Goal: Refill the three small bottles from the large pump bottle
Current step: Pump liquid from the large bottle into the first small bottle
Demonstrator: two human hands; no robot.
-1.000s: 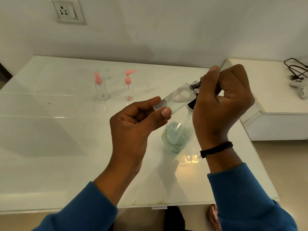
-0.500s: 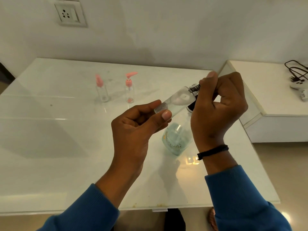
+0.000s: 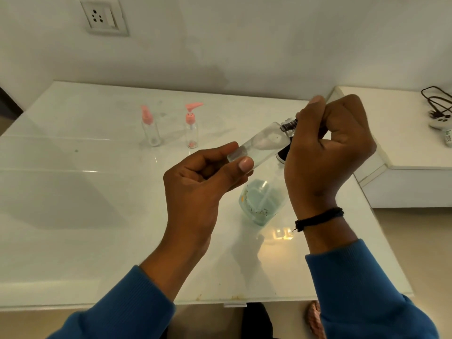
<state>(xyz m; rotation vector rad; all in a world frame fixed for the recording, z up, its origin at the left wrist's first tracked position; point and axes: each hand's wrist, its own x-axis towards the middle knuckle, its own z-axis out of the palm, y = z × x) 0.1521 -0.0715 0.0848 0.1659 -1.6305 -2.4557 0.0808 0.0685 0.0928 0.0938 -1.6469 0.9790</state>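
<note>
My left hand (image 3: pixel 200 182) pinches the base of a small clear bottle (image 3: pixel 265 144), held tilted above the table. My right hand (image 3: pixel 325 152) curls round the dark cap (image 3: pixel 288 124) at the bottle's neck. Directly below stands the large pump bottle (image 3: pixel 261 204), clear with pale green liquid, its pump head mostly hidden behind my right hand. Two more small clear bottles stand upright at the back of the table: one with a pink cap (image 3: pixel 150 126) and one with a pink pump top (image 3: pixel 191 126).
The white glossy table (image 3: pixel 85 216) meets the wall at the back; its front edge is near me. A lower white unit (image 3: pixel 403 148) stands to the right, carrying a black cable (image 3: pixel 437 101) and a white device (image 3: pixel 441 122). A wall socket (image 3: pixel 102 17) sits upper left.
Both hands with the small bottle have drifted slightly; the right hand's grip on the cap has turned a little. Nothing on the table has moved.
</note>
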